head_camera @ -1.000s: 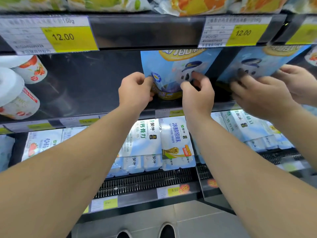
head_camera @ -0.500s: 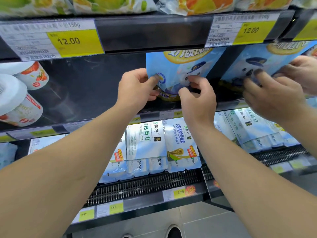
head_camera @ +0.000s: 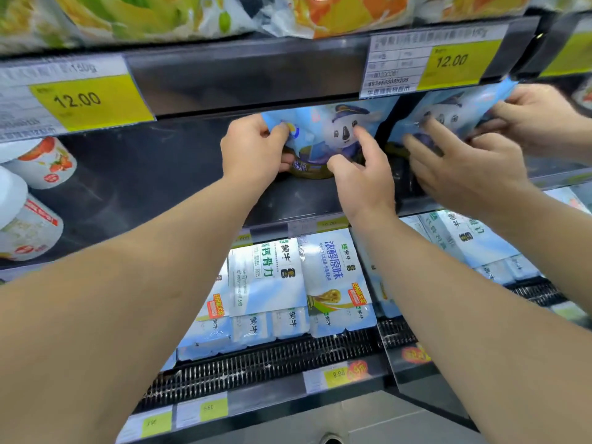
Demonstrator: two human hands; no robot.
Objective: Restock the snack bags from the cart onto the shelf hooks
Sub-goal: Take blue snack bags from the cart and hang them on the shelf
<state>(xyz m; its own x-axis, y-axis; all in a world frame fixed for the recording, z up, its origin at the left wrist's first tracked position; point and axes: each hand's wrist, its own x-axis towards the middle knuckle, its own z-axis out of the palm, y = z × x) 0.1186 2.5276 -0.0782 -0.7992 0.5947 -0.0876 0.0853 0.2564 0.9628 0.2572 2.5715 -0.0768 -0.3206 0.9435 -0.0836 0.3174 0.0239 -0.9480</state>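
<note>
The pale-blue koala-print foil snack bag [head_camera: 323,136] is gripped at its sides by both your hands, left hand [head_camera: 256,149] and right hand [head_camera: 362,174], apparently steadying it under the dark shelf rail [head_camera: 243,81] for hanging.

I'm looking at a dark shelf [head_camera: 179,174] whose deck runs under both my hands; the blue snack bag [head_camera: 323,136] stands on it between my left hand [head_camera: 253,149] and right hand [head_camera: 362,177]. Well to the left of my left hand, white tubs with red labels [head_camera: 35,200] lie on the same deck. Below my wrists, white-and-blue packs [head_camera: 301,280] rest on the lower shelf's black grille [head_camera: 256,363].
</note>
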